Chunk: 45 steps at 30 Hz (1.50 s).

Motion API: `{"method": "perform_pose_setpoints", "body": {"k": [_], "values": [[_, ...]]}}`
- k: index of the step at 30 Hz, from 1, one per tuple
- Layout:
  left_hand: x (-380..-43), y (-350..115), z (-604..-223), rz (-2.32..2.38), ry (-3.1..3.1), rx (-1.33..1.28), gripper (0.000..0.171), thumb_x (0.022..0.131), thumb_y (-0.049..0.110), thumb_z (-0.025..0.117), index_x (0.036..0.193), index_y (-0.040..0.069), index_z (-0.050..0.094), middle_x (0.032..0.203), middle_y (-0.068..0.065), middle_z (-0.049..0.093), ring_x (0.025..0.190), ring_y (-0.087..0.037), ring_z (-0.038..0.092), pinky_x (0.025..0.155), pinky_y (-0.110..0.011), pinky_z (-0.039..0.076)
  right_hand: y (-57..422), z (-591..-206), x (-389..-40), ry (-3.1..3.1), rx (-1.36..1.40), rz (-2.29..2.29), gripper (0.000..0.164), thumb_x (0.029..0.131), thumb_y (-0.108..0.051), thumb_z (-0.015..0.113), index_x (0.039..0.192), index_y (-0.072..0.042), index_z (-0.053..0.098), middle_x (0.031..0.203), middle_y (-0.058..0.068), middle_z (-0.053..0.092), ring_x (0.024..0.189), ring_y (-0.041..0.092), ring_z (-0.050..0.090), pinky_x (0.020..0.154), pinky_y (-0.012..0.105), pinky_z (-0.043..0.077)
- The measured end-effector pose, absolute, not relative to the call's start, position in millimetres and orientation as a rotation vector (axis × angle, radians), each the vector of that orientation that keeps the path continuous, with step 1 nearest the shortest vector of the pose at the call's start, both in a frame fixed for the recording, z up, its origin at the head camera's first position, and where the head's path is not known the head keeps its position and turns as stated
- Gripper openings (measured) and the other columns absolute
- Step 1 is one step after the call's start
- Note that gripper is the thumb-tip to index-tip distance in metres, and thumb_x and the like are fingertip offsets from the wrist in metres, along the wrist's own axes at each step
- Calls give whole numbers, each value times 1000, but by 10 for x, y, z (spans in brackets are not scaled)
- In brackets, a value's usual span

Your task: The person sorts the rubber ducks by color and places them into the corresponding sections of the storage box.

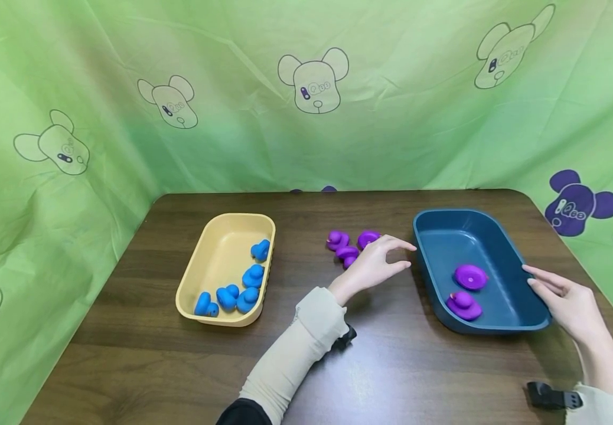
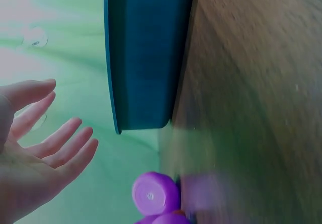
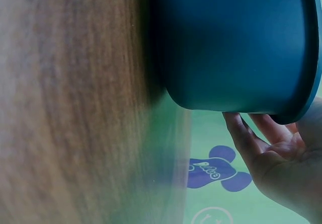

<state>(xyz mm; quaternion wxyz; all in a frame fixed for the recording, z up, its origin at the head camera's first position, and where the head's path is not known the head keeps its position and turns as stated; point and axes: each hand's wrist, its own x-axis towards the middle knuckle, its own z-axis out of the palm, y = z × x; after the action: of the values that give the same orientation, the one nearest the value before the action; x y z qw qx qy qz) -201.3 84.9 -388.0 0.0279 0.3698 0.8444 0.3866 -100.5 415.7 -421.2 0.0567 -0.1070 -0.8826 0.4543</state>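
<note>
My left hand [image 1: 374,264] is held over the table, thumb and fingers apart with nothing between them, pointing at the blue tray [image 1: 436,295]. Just behind it lie several purple rubber ducks [image 1: 338,239], partly hidden by the hand; one purple duck [image 2: 156,194] also shows in the left wrist view. My right hand [image 1: 572,304] holds the blue tray's right rim, its fingertips against the outer wall [image 3: 236,63]. Inside this tray are two purple ducks: one [image 1: 471,277] shows its flat base, the other [image 1: 464,306] sits nearer the front.
To the left stands a yellow tray [image 1: 195,268] with several blue rubber ducks [image 1: 253,275] along its right and front sides. Both trays rest on the brown wooden table [image 1: 142,360]. A green curtain [image 1: 232,153] printed with bear heads hangs behind and beside it.
</note>
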Motion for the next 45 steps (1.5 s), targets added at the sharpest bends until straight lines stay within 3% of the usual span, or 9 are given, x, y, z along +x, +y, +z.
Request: {"method": "perform_pose_setpoints", "body": {"k": [15,22,32,45], "values": [[-2121,535,-3939,1278,2686,1053,30,82,14,62,112,11,61,114,-2,57,108,-10,48,90,-14,33,4105,-4145,-986,-2713,-349,1360,37,88,-31,52,125,-28,51,78,-42,43,72,-26,39,55,4,37],[-2161,413,-3979,1342,2678,1008,29,80,11,63,109,8,61,110,-9,57,95,-20,54,78,-24,44,4101,-4136,-983,-2697,-319,1398,36,88,-29,53,125,-28,51,78,-43,44,71,-27,39,55,4,36],[-2186,260,-4013,1231,2765,905,29,80,12,62,109,12,61,110,-6,57,103,-17,51,88,-23,37,4162,-4209,-1014,-2707,-343,1370,38,88,-32,52,125,-27,51,78,-42,44,73,-26,40,56,4,37],[-2217,139,-4036,1156,2777,763,30,79,8,60,110,8,61,108,-12,55,99,-23,52,84,-30,40,4253,-4334,-1065,-2701,-387,1346,40,86,-37,54,125,-30,50,81,-43,45,73,-26,40,55,5,38]]}}
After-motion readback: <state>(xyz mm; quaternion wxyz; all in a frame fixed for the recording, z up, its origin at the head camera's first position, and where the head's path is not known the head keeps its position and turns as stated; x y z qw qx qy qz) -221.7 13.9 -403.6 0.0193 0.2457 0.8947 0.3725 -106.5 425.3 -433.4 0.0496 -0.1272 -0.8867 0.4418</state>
